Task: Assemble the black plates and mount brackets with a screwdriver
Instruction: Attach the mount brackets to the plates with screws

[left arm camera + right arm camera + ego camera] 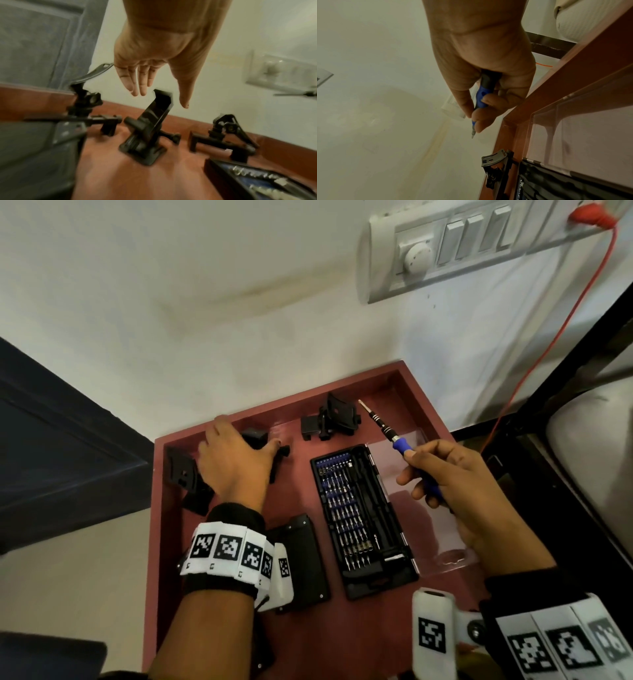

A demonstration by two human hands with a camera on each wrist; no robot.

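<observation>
A blue-handled screwdriver [404, 447] is held in the right hand [455, 474], the fingers [481, 121] curled round its grip above the clear lid of the bit set [359, 518]. Its long axis runs diagonally, the tip pointed up and away toward the far wall and slightly left, the handle end buried in the palm. The left hand [233, 460] is spread with straight fingers [135, 83] over a mount bracket [150, 128] that stands in the far left part of the red tray [387, 642]; nothing is gripped, and from the left wrist view the fingertips appear just clear of the bracket's upper end, though motion blur leaves contact uncertain. That bracket is tilted, its long arm leaning up and away from its flat base. A second bracket [334, 419] is seen near the tray's far wall, just left of the screwdriver tip, and a third [186, 477] at the left wall. A black plate [303, 559] lies flat beside the bit set, its long axis parallel to the case, partly covered by the left wrist.
</observation>
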